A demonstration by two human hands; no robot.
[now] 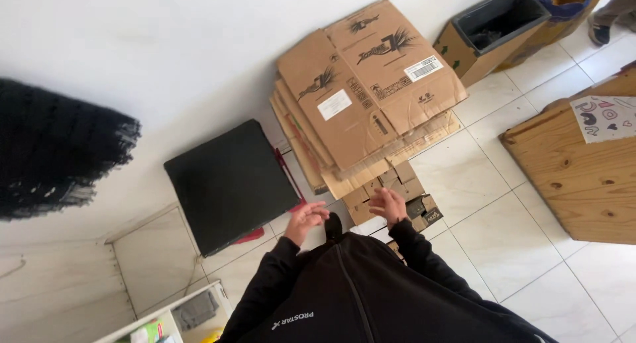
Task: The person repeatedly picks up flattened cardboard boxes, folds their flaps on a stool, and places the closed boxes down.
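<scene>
My left hand hovers over the tiled floor beside a black flat panel that leans at the wall; its fingers are loosely curled and hold nothing. My right hand is spread above a pile of small folded cardboard pieces on the floor, close to them, holding nothing. Behind that pile a stack of large flattened cardboard boxes leans against the white wall. Both arms wear black sleeves.
An open cardboard bin with a dark liner stands at the back right, another box behind it. A wooden tabletop with a sticker sheet is at the right. Another person's shoe shows top right. A dark textile hangs left; a white shelf is below.
</scene>
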